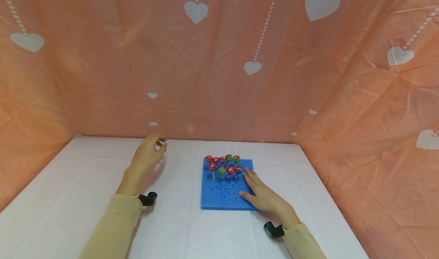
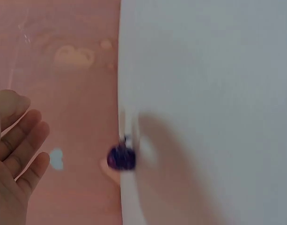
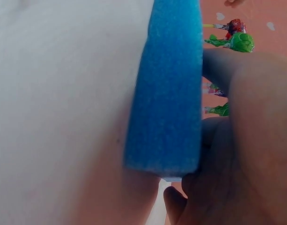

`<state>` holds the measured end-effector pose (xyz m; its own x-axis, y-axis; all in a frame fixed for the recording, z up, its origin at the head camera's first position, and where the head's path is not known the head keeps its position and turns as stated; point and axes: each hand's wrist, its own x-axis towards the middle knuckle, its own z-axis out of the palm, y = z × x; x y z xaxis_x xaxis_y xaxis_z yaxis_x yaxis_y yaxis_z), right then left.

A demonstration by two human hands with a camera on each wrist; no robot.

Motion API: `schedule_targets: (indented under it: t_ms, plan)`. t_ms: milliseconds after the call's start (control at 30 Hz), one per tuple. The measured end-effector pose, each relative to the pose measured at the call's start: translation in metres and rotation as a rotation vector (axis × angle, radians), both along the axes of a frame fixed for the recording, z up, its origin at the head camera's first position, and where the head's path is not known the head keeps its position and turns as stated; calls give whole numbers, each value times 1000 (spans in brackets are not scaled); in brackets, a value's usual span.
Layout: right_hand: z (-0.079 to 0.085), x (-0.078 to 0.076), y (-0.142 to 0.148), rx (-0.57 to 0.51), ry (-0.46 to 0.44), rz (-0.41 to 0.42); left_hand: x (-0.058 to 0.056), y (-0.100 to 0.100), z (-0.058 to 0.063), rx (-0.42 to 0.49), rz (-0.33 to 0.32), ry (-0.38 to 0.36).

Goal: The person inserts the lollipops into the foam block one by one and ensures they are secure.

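A blue foam block [image 1: 223, 196] dotted with holes lies on the white table. Several red and green wrapped lollipops [image 1: 221, 170] stand upright in its far half, in rows; a green one [image 3: 241, 42] shows in the right wrist view. My right hand [image 1: 265, 198] rests on the block's right edge with fingers stretched out. Over the back left of the table is my left hand [image 1: 146, 154], fingers loosely bent and nothing between them. In the left wrist view, a blurred dark purple lollipop [image 2: 121, 157] appears apart from the left hand's fingers.
An orange curtain [image 1: 219, 99] with white hearts hangs behind the table and along both sides. The white tabletop [image 1: 178, 221] extends around the block. Black wrist cameras sit at the left cuff [image 1: 148, 199] and the right cuff [image 1: 273, 230].
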<state>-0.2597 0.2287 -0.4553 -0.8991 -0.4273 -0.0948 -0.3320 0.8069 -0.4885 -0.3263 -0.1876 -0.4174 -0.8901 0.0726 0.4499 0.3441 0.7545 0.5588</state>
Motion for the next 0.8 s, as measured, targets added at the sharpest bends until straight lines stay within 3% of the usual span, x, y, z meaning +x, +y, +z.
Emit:
schedule_targets:
  t_ms: [233,400,600,800]
  plan:
    - [0,-1,0,0,3,5,-7,-27,-1,-57,-10,-59]
    - [0,-2,0,0,3,1,-11,-39,-4,-80,-41,-141]
    - [1,-1,0,0,5,-4,-12,-43,-9,-122,-52,-262]
    - [2,1,-1,-8,-9,-11,-13,-43,-14,-135,-70,-291]
